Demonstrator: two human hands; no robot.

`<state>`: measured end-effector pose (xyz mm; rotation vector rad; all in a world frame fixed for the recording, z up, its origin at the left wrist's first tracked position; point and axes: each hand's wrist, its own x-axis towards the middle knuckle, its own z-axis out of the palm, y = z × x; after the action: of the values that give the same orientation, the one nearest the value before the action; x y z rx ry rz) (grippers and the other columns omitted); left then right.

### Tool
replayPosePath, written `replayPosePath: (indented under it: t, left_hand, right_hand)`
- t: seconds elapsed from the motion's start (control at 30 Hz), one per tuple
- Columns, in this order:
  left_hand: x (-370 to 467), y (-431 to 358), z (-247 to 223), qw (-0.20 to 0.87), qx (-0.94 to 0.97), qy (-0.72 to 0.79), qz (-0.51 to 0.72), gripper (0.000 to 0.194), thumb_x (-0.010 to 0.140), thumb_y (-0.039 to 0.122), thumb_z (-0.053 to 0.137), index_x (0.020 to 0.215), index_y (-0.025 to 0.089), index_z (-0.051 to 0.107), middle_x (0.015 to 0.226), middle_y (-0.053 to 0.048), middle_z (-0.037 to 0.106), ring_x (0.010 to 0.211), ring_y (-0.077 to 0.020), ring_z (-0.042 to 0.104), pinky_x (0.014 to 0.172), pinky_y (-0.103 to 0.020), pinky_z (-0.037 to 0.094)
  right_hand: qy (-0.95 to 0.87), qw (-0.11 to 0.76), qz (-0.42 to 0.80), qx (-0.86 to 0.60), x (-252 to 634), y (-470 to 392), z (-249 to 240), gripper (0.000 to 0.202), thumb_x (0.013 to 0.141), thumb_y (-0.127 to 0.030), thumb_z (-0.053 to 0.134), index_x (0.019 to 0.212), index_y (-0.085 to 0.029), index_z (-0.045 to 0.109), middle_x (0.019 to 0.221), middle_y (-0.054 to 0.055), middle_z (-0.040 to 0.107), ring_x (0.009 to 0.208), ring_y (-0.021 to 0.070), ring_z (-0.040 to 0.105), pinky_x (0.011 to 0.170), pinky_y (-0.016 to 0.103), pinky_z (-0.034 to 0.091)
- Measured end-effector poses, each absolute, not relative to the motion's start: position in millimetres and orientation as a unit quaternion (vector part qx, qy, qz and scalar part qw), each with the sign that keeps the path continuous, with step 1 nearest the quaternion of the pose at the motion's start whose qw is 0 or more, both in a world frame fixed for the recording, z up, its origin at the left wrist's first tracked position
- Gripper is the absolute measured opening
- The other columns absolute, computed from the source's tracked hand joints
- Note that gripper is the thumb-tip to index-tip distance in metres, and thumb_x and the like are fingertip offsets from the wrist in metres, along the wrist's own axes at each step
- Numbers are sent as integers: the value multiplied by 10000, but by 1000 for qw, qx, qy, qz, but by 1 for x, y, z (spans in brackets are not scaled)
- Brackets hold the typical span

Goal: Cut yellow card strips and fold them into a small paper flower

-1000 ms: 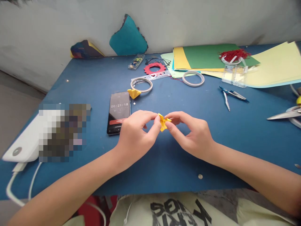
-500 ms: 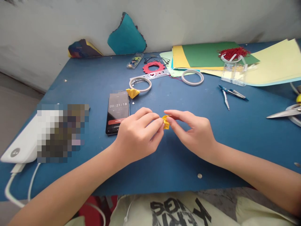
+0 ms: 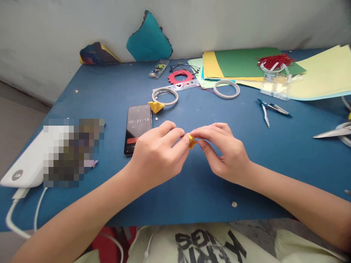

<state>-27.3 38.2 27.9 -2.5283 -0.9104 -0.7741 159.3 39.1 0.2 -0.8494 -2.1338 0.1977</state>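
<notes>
— Pale grey wall point(image 3: 233, 25) behind, broad blue surface point(image 3: 192, 204) before you: what do your two bare hands have?

— You have a small yellow folded-paper piece point(image 3: 192, 142), held between your hands over the middle of the surface.

— And how does your grip stand?

— Fingertips of your left hand point(image 3: 159, 153) are clamped on the piece's left side, hiding part of it. Your right hand point(image 3: 226, 153) meets it from the other side, forefinger at the top, thumb at the right edge; whether that grip pinches it, one cannot tell.

— What lies around you?

— Just beyond your left hand, partly hidden by it, a black rectangular smartphone point(image 3: 138, 118) reads 00:21:19. Near its top corner sits a fan-like yellow paper fold point(image 3: 156, 107), at the near side of a white roll of tape point(image 3: 169, 103). Behind these you see a clear plastic ruler point(image 3: 189, 84) and a jagged-edged red ring point(image 3: 172, 77).

— And to your right?

— Well apart from your right hand, a blue-and-silver drawing compass point(image 3: 272, 106) lies with legs spread; farther right are metal scissors point(image 3: 334, 132), cut off by the picture's edge.
</notes>
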Motion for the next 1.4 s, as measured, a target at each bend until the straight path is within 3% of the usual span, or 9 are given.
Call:
replayPosePath:
  t: [0.37,0.5,0.7,0.97,1.27,1.4]
  left_hand:
    - [-26,34,26,229,-869,-337,-281,81,796,134,575,726,153,612,675,-54,635,678,-198,579,519,-303,441]
    - [-25,35,22,153,-873,-364,-286,92,798,117,553,847,126,630,756,-57,663,723,-194,600,577,-298,470]
    - [-19,31,24,46,-838,-422,-342,88,774,114,576,717,152,632,679,-22,659,654,-156,585,574,-277,451]
    - [-15,27,26,-34,-811,-467,-350,100,762,122,582,719,171,658,651,16,661,574,-112,566,545,-238,430]
    - [-19,29,37,-108,-806,-460,-356,77,736,126,627,778,170,674,669,34,685,483,-64,530,483,-194,414]
    - [-21,30,38,-138,-805,-447,-364,78,736,119,626,765,181,663,660,38,684,480,-65,524,468,-192,405]
  right_hand:
    - [-860,392,83,-316,160,39,5,260,858,-103,465,1100,-169,535,989,81,687,917,193,625,819,383,440]
    - [-858,398,75,-317,159,39,3,226,849,-120,505,1069,-156,542,972,88,687,904,197,629,813,385,446]
    - [-836,410,74,-356,154,33,0,249,838,-148,557,1085,-162,532,946,77,688,851,183,632,811,372,441]
    - [-835,432,100,-327,154,31,1,256,839,-127,538,1092,-160,533,971,84,683,850,179,629,791,363,448]
    - [-815,417,299,-269,165,38,9,267,858,-105,495,1116,-141,556,1048,105,615,979,162,577,865,325,486]
    - [-813,415,314,-259,167,39,16,283,868,-95,468,1111,-173,592,1073,111,597,1005,166,572,877,338,492]
